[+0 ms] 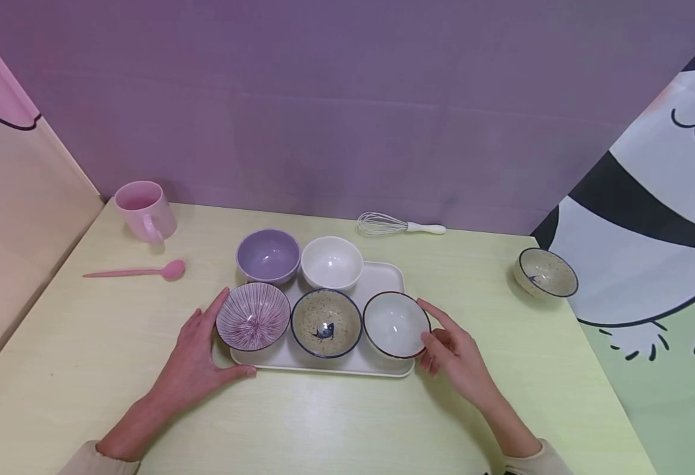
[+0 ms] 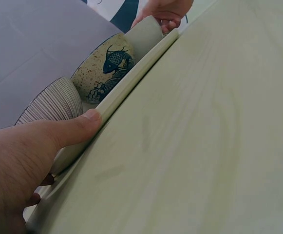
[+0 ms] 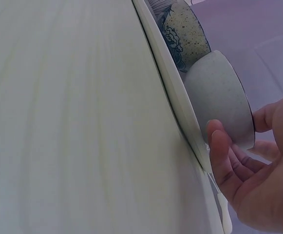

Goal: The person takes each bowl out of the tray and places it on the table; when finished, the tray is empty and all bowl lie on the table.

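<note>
A white tray (image 1: 324, 367) carries several bowls in two rows. My left hand (image 1: 196, 366) holds its left front corner, the thumb on the front rim and the other fingers along the left end, beside a purple-striped bowl (image 1: 253, 316). A speckled bowl with a dark blue rim and fish pattern (image 1: 326, 323) stands in the middle. At the right end, my right hand (image 1: 457, 359) holds a white bowl with a brown rim (image 1: 396, 325), its thumb and index finger at the bowl's right side. Behind are a purple bowl (image 1: 268, 256) and a plain white bowl (image 1: 332, 262).
A pink mug (image 1: 146, 211) and a pink spoon (image 1: 140, 271) are at the left. A whisk (image 1: 397, 225) lies near the purple back wall. Another speckled bowl (image 1: 544, 272) stands by the table's right edge.
</note>
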Available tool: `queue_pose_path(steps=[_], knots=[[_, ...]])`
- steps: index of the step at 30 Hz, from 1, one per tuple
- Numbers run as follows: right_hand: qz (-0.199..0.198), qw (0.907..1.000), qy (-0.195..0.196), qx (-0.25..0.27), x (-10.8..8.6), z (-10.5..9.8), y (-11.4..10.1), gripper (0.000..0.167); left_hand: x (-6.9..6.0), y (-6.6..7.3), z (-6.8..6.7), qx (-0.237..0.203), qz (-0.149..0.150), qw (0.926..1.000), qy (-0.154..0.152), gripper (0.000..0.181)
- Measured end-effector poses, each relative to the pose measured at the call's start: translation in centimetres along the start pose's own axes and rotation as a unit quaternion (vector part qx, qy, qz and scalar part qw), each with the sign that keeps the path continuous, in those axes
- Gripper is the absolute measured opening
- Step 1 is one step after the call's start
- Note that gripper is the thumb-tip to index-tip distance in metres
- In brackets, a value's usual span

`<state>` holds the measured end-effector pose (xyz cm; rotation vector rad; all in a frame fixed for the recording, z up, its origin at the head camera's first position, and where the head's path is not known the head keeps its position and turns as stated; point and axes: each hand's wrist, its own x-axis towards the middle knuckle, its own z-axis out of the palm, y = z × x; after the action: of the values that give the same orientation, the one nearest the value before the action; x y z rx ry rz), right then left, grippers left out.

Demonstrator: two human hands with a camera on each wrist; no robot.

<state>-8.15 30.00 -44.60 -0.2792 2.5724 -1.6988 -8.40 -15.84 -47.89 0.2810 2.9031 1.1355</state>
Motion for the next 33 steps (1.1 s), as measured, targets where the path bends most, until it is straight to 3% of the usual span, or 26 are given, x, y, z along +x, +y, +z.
queue_pose_path(steps=[14, 33], knots=[[0.017, 0.9967, 0.036, 0.070, 0.1, 0.6, -0.3, 0.054, 0.0, -0.1, 0.1, -0.009, 0.004, 1.0000, 0.001, 0.144], [0.034, 0.9943, 0.082, 0.060, 0.1, 1.0, -0.9, 0.057, -0.1, 0.0, -0.1, -0.006, 0.001, 1.0000, 0.000, 0.145]])
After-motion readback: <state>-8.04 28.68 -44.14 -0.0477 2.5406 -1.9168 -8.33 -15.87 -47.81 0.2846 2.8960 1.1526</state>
